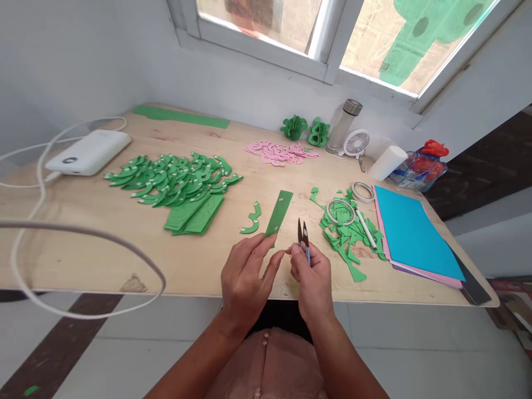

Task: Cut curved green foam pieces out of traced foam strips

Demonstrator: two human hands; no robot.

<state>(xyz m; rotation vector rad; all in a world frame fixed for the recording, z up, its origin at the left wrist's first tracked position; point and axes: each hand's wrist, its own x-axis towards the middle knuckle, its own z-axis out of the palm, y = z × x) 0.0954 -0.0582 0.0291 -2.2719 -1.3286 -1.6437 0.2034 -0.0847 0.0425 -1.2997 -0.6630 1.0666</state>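
Power bank (89, 153): white, cabled, at the counter's (124, 238) left end
Curved cutouts (178, 177): green, heaped
Left hand (247, 271): fingers clamped on the lower end of the green strip (280, 210) — held tilted over the counter near its front edge
Right hand (311, 271): closed around the snips (304, 235) — blades pointing away from the person, tips parted
Scraps (347, 235): green, strewn beneath a tape roll (328, 210) and a white pen (366, 228)
Blue sheet (415, 227): atop other coloured sheets

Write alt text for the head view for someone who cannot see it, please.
At a wooden table, the left hand holds a green paper strip and the right hand small scissors, blades open. Piled green cutouts lie left, pink cutouts beyond, green scraps and blue paper right.
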